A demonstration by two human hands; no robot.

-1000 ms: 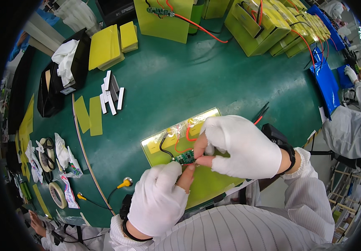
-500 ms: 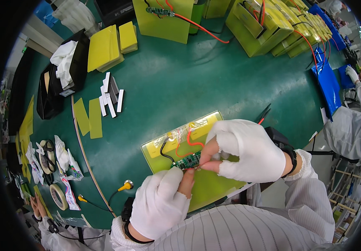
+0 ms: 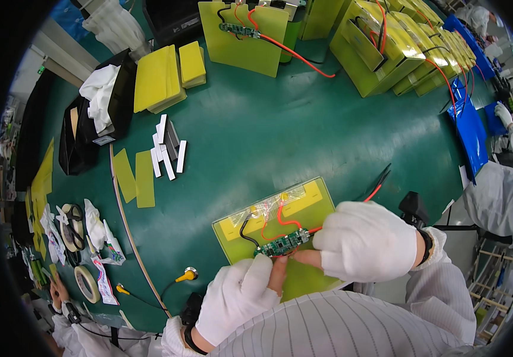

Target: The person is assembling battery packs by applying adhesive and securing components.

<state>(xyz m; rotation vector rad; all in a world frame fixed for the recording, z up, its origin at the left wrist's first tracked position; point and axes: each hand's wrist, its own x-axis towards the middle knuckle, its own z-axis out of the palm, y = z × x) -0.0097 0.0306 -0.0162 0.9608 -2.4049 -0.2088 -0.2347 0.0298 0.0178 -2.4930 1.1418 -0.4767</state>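
A green circuit board (image 3: 283, 244) is held up over a flat yellow-green battery pack (image 3: 322, 205). Black and red wires (image 3: 288, 222) run from the pack's taped far edge to the board. My left hand (image 3: 241, 297), in a white glove with bare fingertips, grips the board's near left edge. My right hand (image 3: 366, 245), gloved alike, is closed at the board's right end, one bare digit reaching its near edge by thin wires. What its curled fingers hold is hidden. A thick red cable (image 3: 374, 192) passes behind that hand and ends in a black tip.
At the far side stand a yellow pack with a board (image 3: 244, 47) and several wired packs (image 3: 381, 59). Left are yellow sheets (image 3: 158, 77), white-grey strips (image 3: 170, 149), a black bin (image 3: 122, 89) and a tape roll (image 3: 87, 284). A yellow-plugged cord (image 3: 188, 274) lies near my left hand.
My right fingers have gone from pinching the board's right end to a more curled pose slightly rightward, uncovering more of the board and the red cable. The whole view has shifted a little.
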